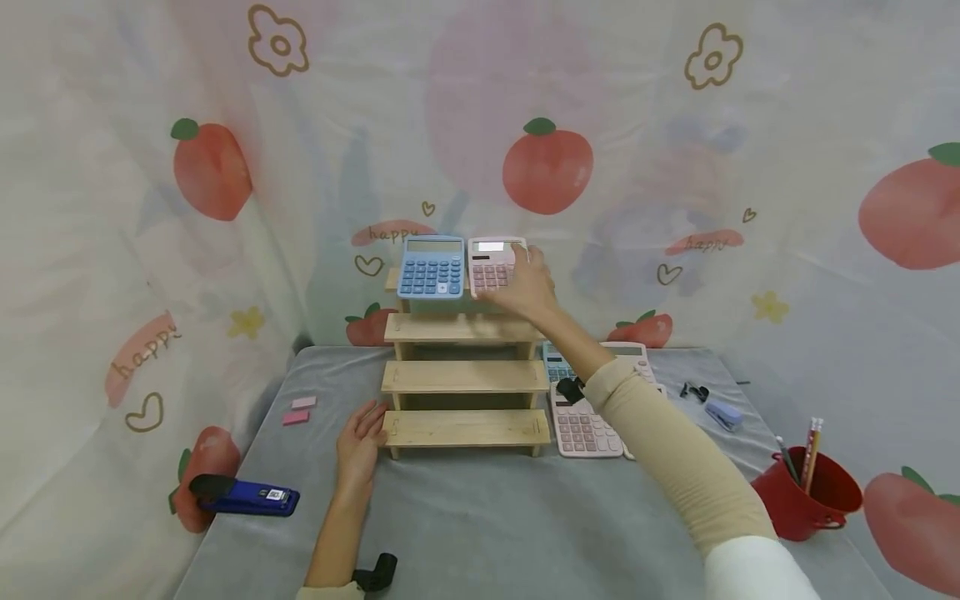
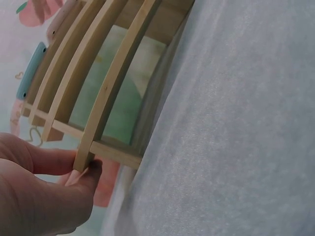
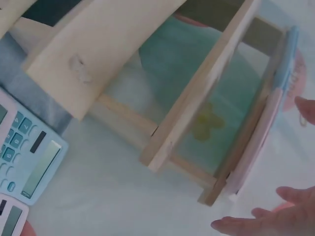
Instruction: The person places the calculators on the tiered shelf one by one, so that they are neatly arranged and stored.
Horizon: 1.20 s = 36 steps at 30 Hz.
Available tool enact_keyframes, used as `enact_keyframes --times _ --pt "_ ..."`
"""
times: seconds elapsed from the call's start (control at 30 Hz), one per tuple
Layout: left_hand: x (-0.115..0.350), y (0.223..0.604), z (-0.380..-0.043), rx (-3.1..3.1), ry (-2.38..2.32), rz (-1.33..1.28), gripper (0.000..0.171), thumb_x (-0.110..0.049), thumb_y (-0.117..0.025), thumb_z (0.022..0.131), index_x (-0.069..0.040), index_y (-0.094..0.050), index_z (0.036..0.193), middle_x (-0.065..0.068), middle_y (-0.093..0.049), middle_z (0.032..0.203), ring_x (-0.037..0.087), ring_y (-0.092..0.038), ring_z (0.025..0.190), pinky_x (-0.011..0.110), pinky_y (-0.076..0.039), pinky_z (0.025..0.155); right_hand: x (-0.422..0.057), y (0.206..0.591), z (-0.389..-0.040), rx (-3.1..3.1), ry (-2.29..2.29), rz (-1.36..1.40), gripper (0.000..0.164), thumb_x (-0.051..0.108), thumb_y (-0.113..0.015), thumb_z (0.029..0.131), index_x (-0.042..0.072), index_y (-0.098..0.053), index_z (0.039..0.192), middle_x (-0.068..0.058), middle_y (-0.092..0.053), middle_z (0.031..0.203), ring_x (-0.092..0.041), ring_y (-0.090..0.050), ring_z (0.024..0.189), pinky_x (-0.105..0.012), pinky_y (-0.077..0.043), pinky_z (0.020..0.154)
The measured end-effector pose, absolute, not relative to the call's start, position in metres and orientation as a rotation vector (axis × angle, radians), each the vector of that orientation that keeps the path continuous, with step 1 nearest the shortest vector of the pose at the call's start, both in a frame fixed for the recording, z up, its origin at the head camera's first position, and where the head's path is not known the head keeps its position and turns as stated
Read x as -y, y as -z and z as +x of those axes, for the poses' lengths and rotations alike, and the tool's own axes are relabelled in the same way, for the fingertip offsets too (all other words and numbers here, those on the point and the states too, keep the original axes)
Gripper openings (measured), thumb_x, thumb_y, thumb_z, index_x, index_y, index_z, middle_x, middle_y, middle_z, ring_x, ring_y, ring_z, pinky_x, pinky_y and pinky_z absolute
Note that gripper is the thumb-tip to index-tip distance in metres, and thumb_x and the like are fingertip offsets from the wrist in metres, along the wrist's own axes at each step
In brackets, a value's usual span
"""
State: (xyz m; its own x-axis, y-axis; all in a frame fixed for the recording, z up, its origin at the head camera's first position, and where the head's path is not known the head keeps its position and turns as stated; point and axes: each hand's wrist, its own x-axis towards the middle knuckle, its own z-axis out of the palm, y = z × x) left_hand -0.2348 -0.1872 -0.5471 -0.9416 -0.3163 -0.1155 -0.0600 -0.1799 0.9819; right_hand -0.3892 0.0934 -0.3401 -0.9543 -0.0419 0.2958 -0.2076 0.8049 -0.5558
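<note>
A wooden four-step display rack [image 1: 465,377] stands at the middle of the table. On its top step a blue calculator [image 1: 431,267] and a pink calculator [image 1: 489,273] lean side by side. My right hand [image 1: 531,287] is at the pink calculator's right side, partly covering it. In the right wrist view, its spread fingers [image 3: 246,225] appear apart from the calculator's edge. With thumb and fingers, my left hand [image 2: 44,191] pinches the left end of the rack's lowest step, as the left wrist view shows.
More calculators [image 1: 585,425] lie right of the rack, partly behind my right arm. Binder clips [image 1: 694,391], a light-blue stapler [image 1: 723,414] and a red bucket [image 1: 795,500] with pencils are farther right. On the left are pink erasers [image 1: 297,417] and a dark-blue stapler [image 1: 251,496].
</note>
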Motion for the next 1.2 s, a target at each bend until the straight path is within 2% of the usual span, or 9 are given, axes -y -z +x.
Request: enact_keyframes --times 0.17,0.3,0.57,0.63,0.9,1.2 --pt "0.189 0.546 -0.234 1.898 2.247 0.436 0.067 0.020 -0.049 0.093 0.001 -0.040 0.157 0.025 -0.050 0.154 0.034 -0.046 0.145 0.012 -0.047 0.088 -0.124 0.346 -0.364 2.661 -0.935 0.256 0.101 0.046 -0.085 0.081 0.005 -0.036 0.159 -0.023 -0.026 0.164 -0.045 -0.040 0.143 -0.060 -0.038 0.114" --pt "0.192 0.545 -0.236 1.903 2.243 0.435 0.069 0.020 -0.049 0.091 0.001 -0.039 0.157 0.025 -0.050 0.154 0.035 -0.046 0.145 0.011 -0.048 0.087 -0.152 0.358 -0.345 2.689 -0.930 0.263 0.094 0.046 -0.080 0.087 0.004 -0.036 0.159 -0.023 -0.027 0.165 -0.045 -0.037 0.146 -0.063 -0.037 0.113" --pt "0.200 0.543 -0.236 1.918 2.257 0.434 0.068 0.022 -0.049 0.091 0.001 -0.043 0.155 0.023 -0.050 0.155 0.032 -0.045 0.145 0.011 -0.048 0.087 -0.209 0.397 -0.314 2.744 -0.875 0.246 0.088 0.043 -0.079 0.091 0.005 -0.036 0.158 -0.023 -0.031 0.162 -0.047 -0.042 0.141 -0.067 -0.040 0.106" --pt "0.200 0.543 -0.237 1.930 2.259 0.433 0.067 0.022 -0.050 0.090 0.001 -0.043 0.154 0.023 -0.050 0.155 0.030 -0.046 0.145 0.011 -0.048 0.087 -0.223 0.406 -0.307 2.755 -0.859 0.251 0.087 0.039 -0.079 0.091 0.003 -0.036 0.158 -0.025 -0.032 0.161 -0.048 -0.044 0.137 -0.067 -0.042 0.104" --pt "0.202 0.543 -0.241 1.912 2.338 0.417 0.070 0.026 -0.048 0.089 0.006 -0.038 0.155 0.029 -0.044 0.157 0.035 -0.043 0.146 0.013 -0.050 0.084 -0.272 0.446 -0.284 2.832 -0.828 0.198 0.091 0.032 -0.083 0.088 -0.007 -0.035 0.155 -0.037 -0.031 0.155 -0.057 -0.040 0.136 -0.072 -0.039 0.103" --pt "0.202 0.543 -0.243 1.928 2.438 0.371 0.071 0.026 -0.048 0.090 0.008 -0.034 0.157 0.029 -0.039 0.160 0.035 -0.039 0.148 0.015 -0.051 0.088 -0.320 0.488 -0.258 3.095 -0.698 0.017 0.115 0.033 -0.094 0.075 -0.016 -0.025 0.154 -0.048 -0.023 0.152 -0.069 -0.038 0.131 -0.075 -0.039 0.102"
